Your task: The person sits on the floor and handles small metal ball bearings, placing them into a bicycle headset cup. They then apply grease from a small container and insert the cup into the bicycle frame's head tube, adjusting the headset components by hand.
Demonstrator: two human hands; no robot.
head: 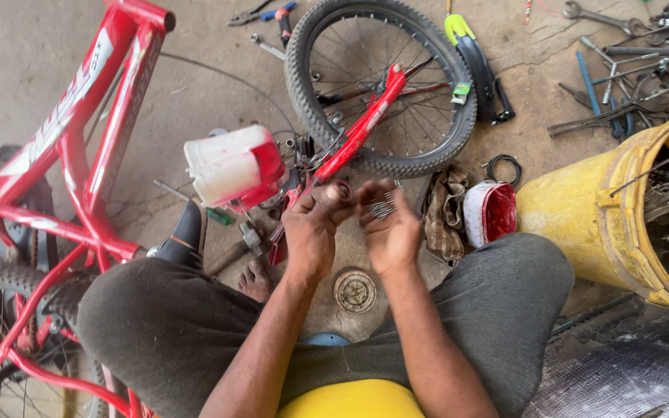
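Note:
My left hand (313, 228) and my right hand (389, 228) meet in front of me, above my knees. The right hand holds a small bunch of thin metal parts (382, 207); what they are exactly is too small to tell. The left hand's fingers are pinched together next to that bunch, touching it or very near. Just beyond the hands lies a bicycle wheel (381, 85) with a knobby tyre, and a red fork (361, 128) rests across it.
A red bicycle frame (79, 155) stands at the left with its rear wheel (9, 340). A yellow bucket (621, 209) of spokes is at the right. Tools (629, 70) are scattered far right; a red-and-white tub (234, 166), a hammer (234, 248), a rag (444, 213) lie nearby.

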